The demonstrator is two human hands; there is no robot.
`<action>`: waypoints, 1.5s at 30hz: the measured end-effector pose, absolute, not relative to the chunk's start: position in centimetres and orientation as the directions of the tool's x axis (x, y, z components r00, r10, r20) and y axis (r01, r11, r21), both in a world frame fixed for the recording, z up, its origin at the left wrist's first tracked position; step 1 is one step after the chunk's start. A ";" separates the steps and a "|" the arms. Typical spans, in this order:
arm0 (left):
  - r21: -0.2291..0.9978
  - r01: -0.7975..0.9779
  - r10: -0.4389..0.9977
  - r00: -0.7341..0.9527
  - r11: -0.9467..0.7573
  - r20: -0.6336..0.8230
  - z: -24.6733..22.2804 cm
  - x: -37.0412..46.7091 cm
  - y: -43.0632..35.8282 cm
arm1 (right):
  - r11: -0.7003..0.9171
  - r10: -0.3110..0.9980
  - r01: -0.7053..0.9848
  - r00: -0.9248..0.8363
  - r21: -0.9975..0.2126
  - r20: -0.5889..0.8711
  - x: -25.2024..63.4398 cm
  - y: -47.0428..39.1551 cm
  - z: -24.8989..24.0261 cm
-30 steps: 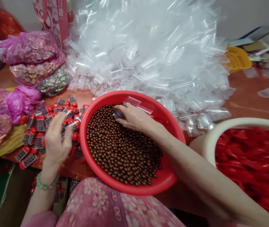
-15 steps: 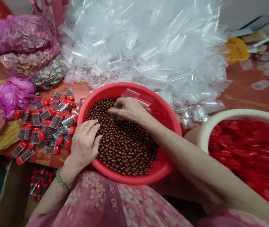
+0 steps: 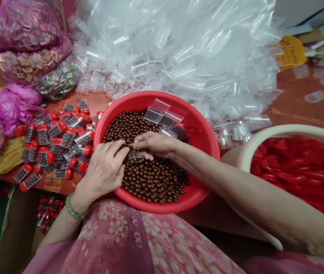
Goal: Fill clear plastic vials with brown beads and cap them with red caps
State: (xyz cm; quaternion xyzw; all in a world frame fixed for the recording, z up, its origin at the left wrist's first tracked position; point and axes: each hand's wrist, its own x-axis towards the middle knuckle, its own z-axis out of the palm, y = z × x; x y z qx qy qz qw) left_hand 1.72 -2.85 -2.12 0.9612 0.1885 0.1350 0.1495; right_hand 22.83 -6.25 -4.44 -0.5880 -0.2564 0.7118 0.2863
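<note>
Both my hands meet over a red plastic basin (image 3: 164,207) that holds many shiny brown balls (image 3: 150,182). A small clear plastic container (image 3: 135,156) lies tilted between them, just above the balls. My right hand (image 3: 158,144) is closed on it from the right, with thumb and forefinger pinched by a brown ball at its upper edge. Over the basin's left rim, my left hand (image 3: 105,163) curls its fingers against the container's left end; its thumb is partly hidden. Several empty clear containers (image 3: 158,110) rest inside the basin at the back.
Filled containers with red caps (image 3: 57,144) are heaped left of the basin. Behind it rises a large pile of clear containers (image 3: 173,57). A cream tub (image 3: 244,163) of red caps (image 3: 296,171) stands at right. Purple bags (image 3: 22,30) and an open cardboard box (image 3: 16,224) are at left.
My right hand has come back from the far balls toward me, bringing the clear container to my left fingers. My left hand has shifted slightly right, further over the basin.
</note>
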 end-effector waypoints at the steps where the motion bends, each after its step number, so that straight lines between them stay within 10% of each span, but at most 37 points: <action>1: 0.341 0.323 0.402 0.895 -0.883 0.193 -2.0 1.8 -2.9 | -0.702 0.712 -0.144 -0.167 -0.697 -0.682 22.7 -6.4 -4.5; 12: 0.659 0.185 0.483 0.821 -0.729 0.303 -1.8 3.0 -2.4 | -0.593 0.803 -0.210 -0.233 -0.778 -0.549 21.5 -7.7 -3.5; 20: 0.875 0.248 0.602 0.797 -0.417 0.061 -0.5 3.5 -3.2 | -0.266 0.954 0.410 -0.016 -0.872 -0.299 22.7 -9.4 -2.4; 29: 0.951 0.158 0.690 0.720 -0.265 0.073 -0.7 3.7 -3.3 | 0.024 0.953 0.801 -0.198 -0.598 -0.227 22.6 -9.7 -2.5; 37: 0.998 0.064 0.686 0.726 0.003 -0.048 -0.6 3.9 -3.7 | 0.068 0.943 0.830 -0.235 -0.554 -0.235 22.1 -9.6 -3.0; 45: 0.996 0.087 0.687 0.725 -0.024 -0.047 -1.4 3.4 -3.4 | 0.070 0.997 0.516 -0.049 -0.854 0.053 23.3 -10.3 -0.7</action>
